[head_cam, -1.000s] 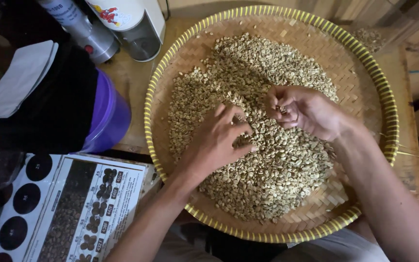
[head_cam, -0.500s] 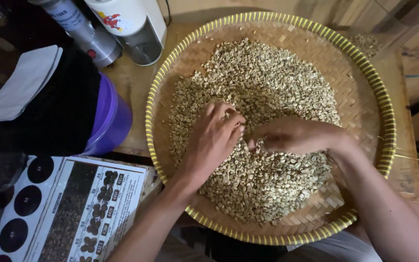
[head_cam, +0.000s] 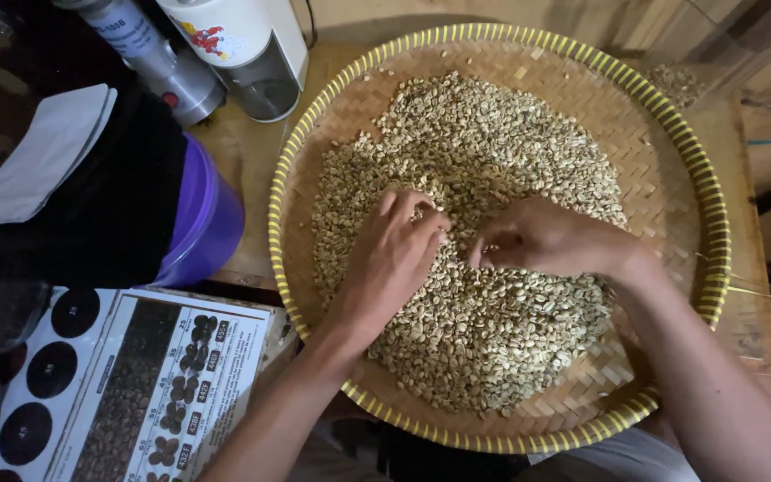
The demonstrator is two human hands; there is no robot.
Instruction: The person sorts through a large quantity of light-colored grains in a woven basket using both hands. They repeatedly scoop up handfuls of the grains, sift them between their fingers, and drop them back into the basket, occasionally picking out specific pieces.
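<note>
Head view: left hand point(head_cam: 392, 263) flat, fingers spread on pale green beans point(head_cam: 493, 330) heaped in woven tray point(head_cam: 671, 214); right hand point(head_cam: 542, 239) curled, contents hidden; risk: a hard sweep could push beans over the low yellow rim.

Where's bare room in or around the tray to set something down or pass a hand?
Bare weave on the woven tray along its right side, between the beans and the yellow rim, plus a thinner strip at the upper left. The centre is crowded: left hand and right hand rest on the beans. Left of the tray, purple bucket, printed chart and canisters fill the tabletop.
</note>
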